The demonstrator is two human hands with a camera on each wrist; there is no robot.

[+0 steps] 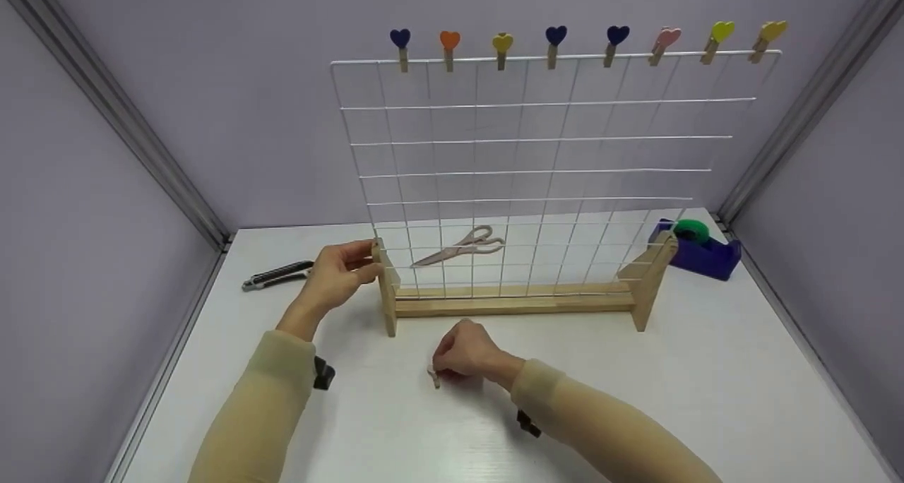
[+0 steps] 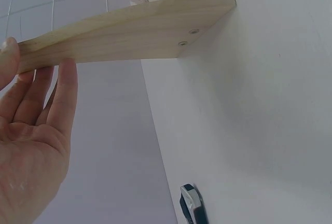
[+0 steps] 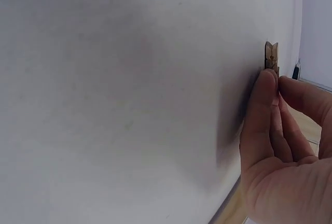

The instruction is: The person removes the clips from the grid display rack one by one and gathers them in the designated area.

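Left hand: fingers grip the left upright of the wooden stand with white wire grid | right hand: pinches a small wooden clothespin on the white counter, in front of the stand.

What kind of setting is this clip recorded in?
Probably a staged recording booth, not a home or workshop: plain lilac walls close in a bare white table, and the few props, a wire grid with heart pegs, scissors, a tape dispenser, look laid out.
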